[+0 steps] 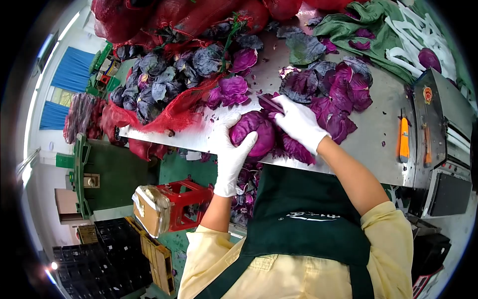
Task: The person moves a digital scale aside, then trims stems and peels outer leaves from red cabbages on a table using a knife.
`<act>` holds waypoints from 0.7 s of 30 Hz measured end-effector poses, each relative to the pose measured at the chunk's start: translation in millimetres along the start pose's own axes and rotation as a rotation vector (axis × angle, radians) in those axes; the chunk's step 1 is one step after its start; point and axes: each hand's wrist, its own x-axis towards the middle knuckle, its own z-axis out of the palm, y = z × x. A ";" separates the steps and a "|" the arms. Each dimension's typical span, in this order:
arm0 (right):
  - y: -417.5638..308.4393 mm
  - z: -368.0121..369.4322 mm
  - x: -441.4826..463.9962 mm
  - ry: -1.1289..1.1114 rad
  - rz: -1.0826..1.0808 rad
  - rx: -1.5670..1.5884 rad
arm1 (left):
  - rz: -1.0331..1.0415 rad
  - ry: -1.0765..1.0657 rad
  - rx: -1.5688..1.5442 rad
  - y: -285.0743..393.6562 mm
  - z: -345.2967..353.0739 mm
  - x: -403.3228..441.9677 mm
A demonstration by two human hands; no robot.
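Observation:
My left hand (230, 157), in a white glove, is wrapped round the near left side of a trimmed red cabbage (253, 133) at the table's front edge. On the cabbage's right, my right hand (298, 122), also gloved, is closed on a knife (269, 103); its thin grey blade points left above the cabbage, and the handle is hidden in the palm. Loose purple leaves (295, 149) lie under my right hand. Farther right is a larger pile of peeled outer leaves (341, 97). Another purple leaf clump (233, 90) sits just beyond the cabbage.
Untrimmed cabbages (159, 79) spill from a red mesh bag (169, 117) at left on the metal table (383, 122). Full red sacks (179, 17) line the back. An orange-handled cutter (404, 137) lies at right near a metal machine (435, 109). A red stool (186, 204) stands below left.

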 end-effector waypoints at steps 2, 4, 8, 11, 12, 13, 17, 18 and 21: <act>9.1 -0.3 10.6 0.026 0.050 -0.066 | -0.104 -0.053 -0.116 -7.9 -17.1 -0.5; 23.0 -1.0 18.7 0.059 0.016 -0.047 | -0.148 -0.091 -0.257 -2.5 -29.9 -11.4; -30.0 -14.7 -6.8 0.051 -0.318 0.012 | -0.196 -0.145 -0.290 -9.0 -38.3 -23.2; -44.3 -7.2 0.9 -0.147 -0.324 -0.117 | -0.147 -0.148 -0.255 -6.2 -37.4 -23.7; -44.6 -8.9 4.6 -0.210 -0.315 -0.115 | -0.135 -0.167 -0.242 -5.0 -37.2 -23.1; -44.4 -8.8 9.3 -0.256 -0.327 -0.132 | -0.112 -0.168 -0.245 -7.2 -36.4 -23.3; -43.0 -9.5 20.6 -0.334 -0.374 -0.080 | -0.081 -0.181 -0.213 -8.4 -37.5 -21.6; -41.4 -9.1 23.9 -0.308 -0.301 -0.123 | -0.080 -0.180 -0.214 -9.8 -37.6 -22.1; -36.3 -5.3 30.1 -0.341 -0.337 -0.264 | 0.038 -0.197 -0.061 -8.2 -35.0 -24.1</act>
